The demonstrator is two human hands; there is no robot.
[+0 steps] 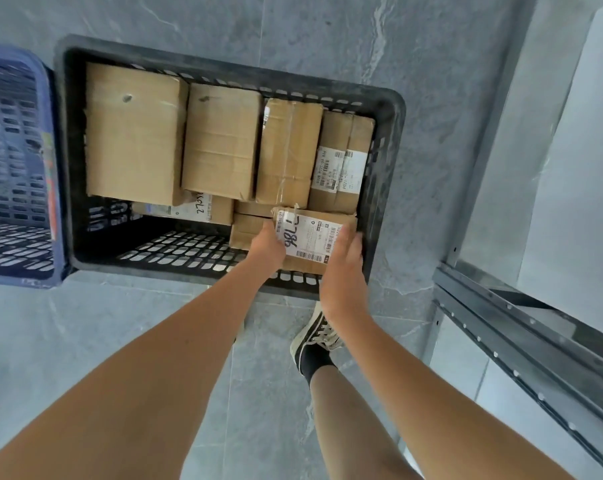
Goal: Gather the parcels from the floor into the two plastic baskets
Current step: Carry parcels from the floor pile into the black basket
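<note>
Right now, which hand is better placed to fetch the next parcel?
Right, I'd judge. The right hand lies open against the labelled parcel in the black basket, while the left hand grips its edge.

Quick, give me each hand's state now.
Left hand: grip on the labelled parcel, at its left edge.
Right hand: fingers straight, flat against that parcel's right side, open.
</note>
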